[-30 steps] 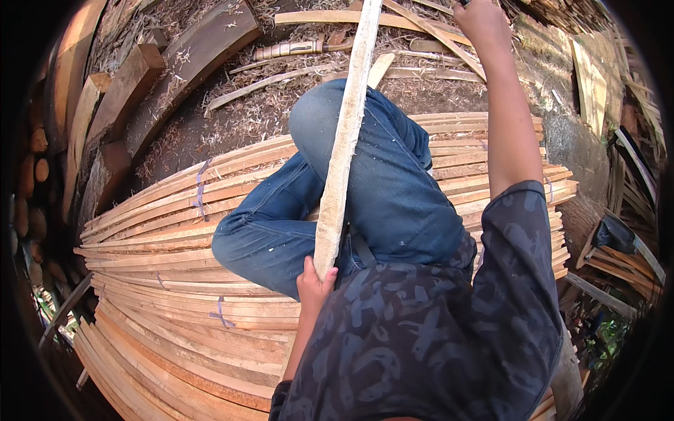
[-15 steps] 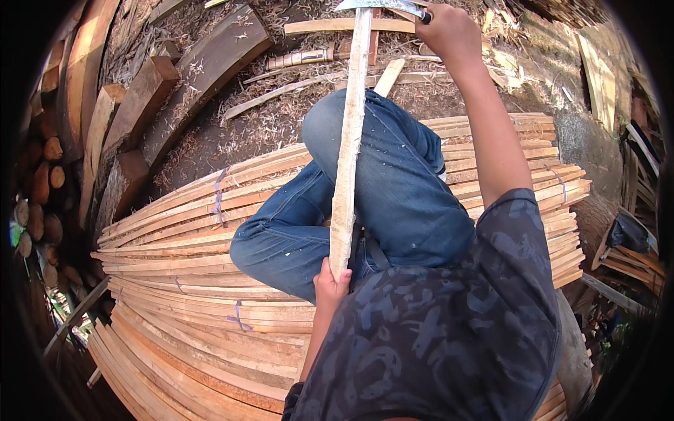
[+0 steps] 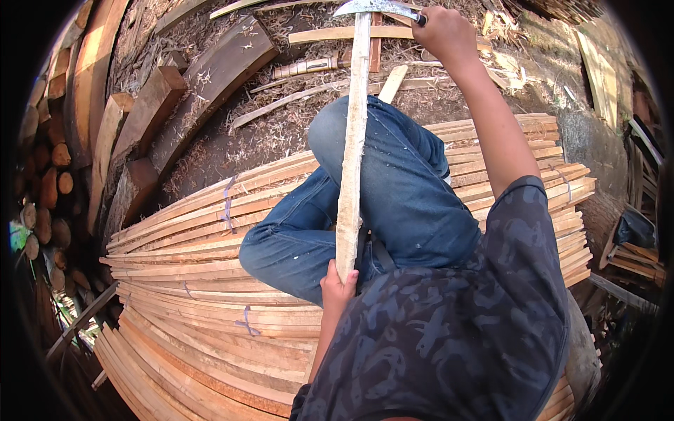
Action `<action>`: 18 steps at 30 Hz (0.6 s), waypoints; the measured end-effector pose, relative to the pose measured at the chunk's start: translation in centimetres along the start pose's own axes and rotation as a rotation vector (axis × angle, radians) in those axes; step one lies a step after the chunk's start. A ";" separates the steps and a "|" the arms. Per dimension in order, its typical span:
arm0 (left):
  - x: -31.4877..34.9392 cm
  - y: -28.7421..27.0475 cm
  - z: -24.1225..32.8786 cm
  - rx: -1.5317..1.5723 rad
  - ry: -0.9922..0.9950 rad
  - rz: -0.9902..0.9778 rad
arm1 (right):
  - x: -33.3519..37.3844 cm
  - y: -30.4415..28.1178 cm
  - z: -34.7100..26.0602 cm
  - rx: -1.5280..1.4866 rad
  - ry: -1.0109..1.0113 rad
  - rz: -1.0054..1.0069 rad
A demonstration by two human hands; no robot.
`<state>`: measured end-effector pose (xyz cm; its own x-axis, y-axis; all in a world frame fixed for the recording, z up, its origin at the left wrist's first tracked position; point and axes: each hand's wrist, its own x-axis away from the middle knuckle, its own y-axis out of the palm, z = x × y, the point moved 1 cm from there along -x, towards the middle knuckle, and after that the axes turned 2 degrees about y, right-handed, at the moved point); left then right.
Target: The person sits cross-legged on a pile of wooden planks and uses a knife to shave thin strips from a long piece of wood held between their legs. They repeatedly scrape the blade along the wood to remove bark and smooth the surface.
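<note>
A long, rough-sided wooden strip (image 3: 350,168) stretches away from my lap, passing over my bent knee. My left hand (image 3: 338,283) is closed around its near end, close to my waist. At the far end, my right hand (image 3: 448,36) is closed on the dark handle of a curved knife (image 3: 379,8). The silver blade lies across the strip's far tip and appears to touch it. My right arm is stretched out ahead.
I sit cross-legged on bundles of wooden strips (image 3: 210,270) tied with purple cord. Heavy timber beams (image 3: 210,84) lie far left, beside stacked round poles (image 3: 49,189). Shavings, loose strips (image 3: 351,33) and a banded wooden sheath-like piece (image 3: 307,67) cover the ground ahead.
The blade sits slightly further left along its length at the strip's tip, and my right hand is marginally lower. The whole view has shifted slightly. Both grips are unchanged.
</note>
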<state>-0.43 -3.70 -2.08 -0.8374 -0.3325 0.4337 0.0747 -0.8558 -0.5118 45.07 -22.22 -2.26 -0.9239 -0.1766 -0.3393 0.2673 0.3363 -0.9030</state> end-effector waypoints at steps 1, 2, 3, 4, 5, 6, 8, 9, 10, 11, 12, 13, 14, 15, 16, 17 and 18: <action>-0.1 -0.2 0.2 -0.009 -0.006 0.005 | 0.5 0.0 -0.3 -0.043 -0.038 -0.033; -0.2 -0.3 0.3 -0.010 -0.010 -0.001 | 1.8 -0.2 -0.9 -0.084 -0.076 -0.066; 0.2 -0.2 0.3 -0.007 -0.026 0.005 | 3.5 -1.1 -2.1 -0.092 -0.229 -0.084; 0.3 0.0 0.1 -0.008 -0.040 0.011 | 5.6 -1.5 -3.8 -0.098 -0.293 -0.180; 0.2 0.0 0.1 -0.008 -0.030 0.025 | 6.5 -1.5 -4.5 -0.091 -0.379 -0.217; 0.0 -0.1 0.3 -0.023 -0.020 0.035 | 7.3 -1.4 -4.7 -0.075 -0.451 -0.268; -0.1 -0.2 0.7 -0.056 -0.002 0.036 | 4.1 -0.6 -2.3 -0.033 -0.305 -0.105; 0.1 -0.3 0.6 -0.071 0.000 0.028 | 2.9 -0.6 -1.7 0.038 -0.179 -0.082; 0.0 -0.3 0.4 -0.082 0.007 0.037 | 0.9 0.1 -0.3 0.024 0.032 -0.052; -0.1 -0.3 0.2 -0.093 0.014 0.046 | 0.8 0.3 1.0 0.044 0.045 -0.037; 0.3 -0.3 0.0 -0.096 0.006 0.045 | 0.5 -0.3 0.7 0.053 0.047 -0.026; 0.3 -0.2 -0.1 -0.094 0.006 0.041 | 1.0 -0.5 0.2 -0.001 -0.001 -0.039; 0.1 -0.1 -0.2 -0.093 0.007 0.038 | 2.5 -0.8 -0.5 -0.054 -0.050 -0.054; 0.1 0.1 -0.6 -0.104 -0.015 0.034 | 4.9 -1.2 -1.9 -0.113 -0.149 -0.101; 0.0 0.2 -0.7 -0.087 -0.004 0.044 | 6.6 -1.2 -3.0 -0.175 -0.248 -0.144; 0.0 0.2 -0.7 -0.073 0.003 0.049 | 6.7 -1.0 -3.3 -0.179 -0.283 -0.138; 0.3 0.2 -0.8 -0.063 0.005 0.049 | 7.1 -0.6 -3.6 -0.185 -0.314 -0.138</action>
<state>-1.09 -3.62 -2.62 -0.8361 -0.3711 0.4040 0.0814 -0.8122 -0.5777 37.32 -20.36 -3.15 -0.8116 -0.4963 -0.3082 0.0664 0.4457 -0.8927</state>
